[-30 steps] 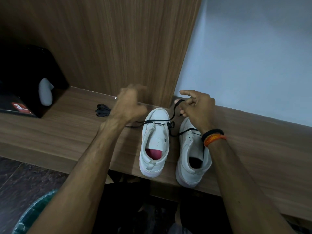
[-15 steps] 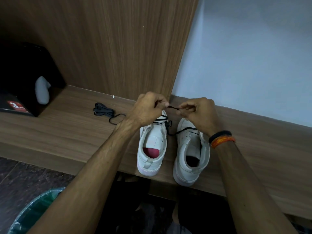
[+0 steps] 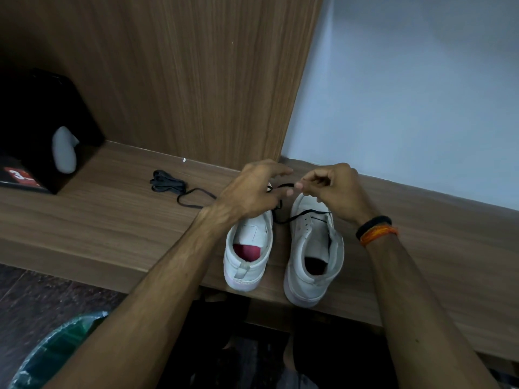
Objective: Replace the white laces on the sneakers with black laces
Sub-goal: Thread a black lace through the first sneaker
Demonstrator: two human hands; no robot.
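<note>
Both bare forearms rise from the bottom of the frame and converge toward its center, the left from the lower left, the right from the lower right. The left hand [image 3: 250,192] sits just left of center, back of the hand toward the camera, fingers reaching right and loosely curled, their tips close to the right hand; what they grip cannot be told. The right hand [image 3: 334,189] faces it, fingers curled and thumb and forefinger pinched together at the tips. The right wrist carries 2 bands [image 3: 375,230], 1 black and 1 orange.
</note>
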